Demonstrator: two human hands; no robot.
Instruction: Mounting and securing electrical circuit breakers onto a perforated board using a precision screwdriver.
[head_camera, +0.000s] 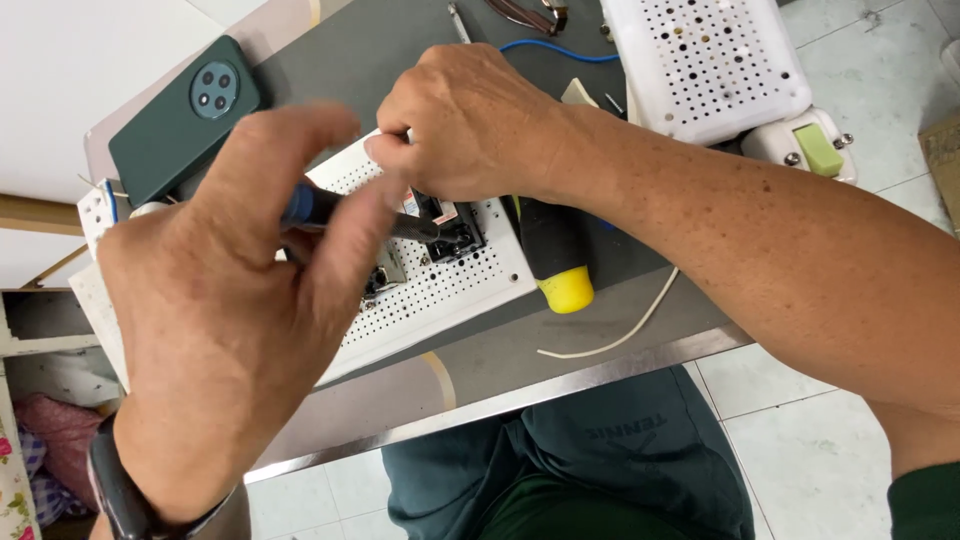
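Near the tabletop's (600, 330) front edge, the left hand (215, 330) grips a blue-handled screwdriver (345, 212) while the right hand (475, 125) pinches a perforated white board (440, 290).

Grey worktop (400, 60) with metal edge, over pale tiled floor (800, 440).
White wall (60, 60) at upper left; flowered cloth (15, 480) at lower left; even light.

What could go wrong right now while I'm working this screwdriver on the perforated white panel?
The screwdriver tip sits close under your right hand; a slip might jab the fingers. Your left hand hides much of the white panel, so aim may suffer. The black and yellow tool lies near the table edge and might get knocked off.
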